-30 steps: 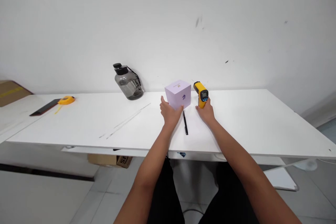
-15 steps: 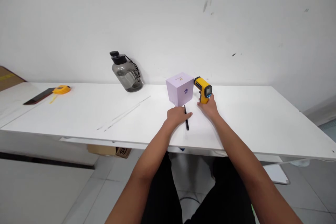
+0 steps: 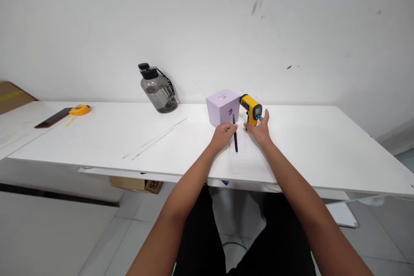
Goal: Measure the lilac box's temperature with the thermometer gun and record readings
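My left hand [image 3: 224, 133] is closed on a black pen [image 3: 236, 141], pinching it between thumb and fingers in front of the lilac box [image 3: 217, 114]. The pen points up and away, its upper end overlapping the box's front face in view. To the right of the box, a yellow and black infrared thermometer [image 3: 249, 103] stands upright on its handle, its nose close to the box's corner. My right hand [image 3: 260, 133] is open around the lower handle, thumb on the left and fingers spread on the right. Whether it still touches the handle I cannot tell.
A grey water bottle [image 3: 158, 92] with a black lid leans against the wall at the back. Further left on the white table [image 3: 310, 151] lie a yellow tape measure [image 3: 80, 110] and a dark flat tool [image 3: 53, 118]. Cardboard [image 3: 13, 95] shows at the far left.
My left hand has gone forward and right, bringing the pen up from the tabletop. The fingers of my right hand have spread away from the thermometer's handle, which stays in place.
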Demonstrator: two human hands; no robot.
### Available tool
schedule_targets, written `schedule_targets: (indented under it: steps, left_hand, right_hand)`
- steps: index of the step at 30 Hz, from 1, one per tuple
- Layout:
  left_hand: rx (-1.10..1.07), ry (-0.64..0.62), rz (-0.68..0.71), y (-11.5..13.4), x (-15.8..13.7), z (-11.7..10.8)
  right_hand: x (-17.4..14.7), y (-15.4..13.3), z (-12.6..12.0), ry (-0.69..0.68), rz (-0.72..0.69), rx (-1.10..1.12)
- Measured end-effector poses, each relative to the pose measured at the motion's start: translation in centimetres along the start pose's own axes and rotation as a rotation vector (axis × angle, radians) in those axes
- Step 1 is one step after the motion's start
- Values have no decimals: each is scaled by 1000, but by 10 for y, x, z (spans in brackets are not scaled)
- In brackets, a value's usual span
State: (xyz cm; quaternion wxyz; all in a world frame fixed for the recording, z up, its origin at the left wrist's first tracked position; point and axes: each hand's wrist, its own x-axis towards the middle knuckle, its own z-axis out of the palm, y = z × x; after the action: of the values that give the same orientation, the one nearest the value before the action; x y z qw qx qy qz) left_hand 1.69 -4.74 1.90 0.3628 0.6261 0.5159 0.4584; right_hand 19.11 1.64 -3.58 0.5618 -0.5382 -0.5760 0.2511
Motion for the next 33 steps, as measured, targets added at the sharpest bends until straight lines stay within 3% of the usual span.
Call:
schedule_targets:
  steps: [2, 5, 7, 9, 11, 13, 15, 18, 21, 23, 26, 29, 33]
  left_hand:
    - [-207, -25, -54, -2, 3, 0]
    - [-422, -106, -134, -1, 5, -2]
    - [-545, -203, -166, 1, 4, -5]
    - [-635, -333, -185, 5, 3, -9]
    - [-674, -438, -197, 7, 1, -14]
    - [-648, -470, -191, 7, 0, -17]
    - [-562, -459, -174, 7, -1, -17]
    - [-342, -310, -126, 6, -2, -12]
    - [18, 109, -34, 6, -5, -8]
    - [267, 384, 47, 5, -6, -8]
    - [444, 639, 135, 0, -3, -9]
    - [450, 696, 63, -9, 7, -9]
    - [484, 479, -169, -22, 18, -5]
  right_hand:
    - [-8, -17, -5, 132, -23, -45]
    - [-21, -42, -12, 291, -280, -100]
    - [-31, -53, -13, 309, -415, -58]
    - [-40, -58, -11, 182, -489, -33]
    - [-46, -59, -7, -31, -543, -78]
    - [-49, -60, -4, -214, -577, -181]
    - [-49, -61, -4, -299, -555, -280]
    - [-46, -67, -8, -253, -445, -316]
    - [-44, -74, -16, -225, -439, -274]
    - [-46, -80, -22, -282, -492, -213]
    - [-54, -88, -28, -449, -452, -29]
    - [-64, -90, -32, -565, -236, 84]
    - [-74, -79, -28, -525, -50, 20]
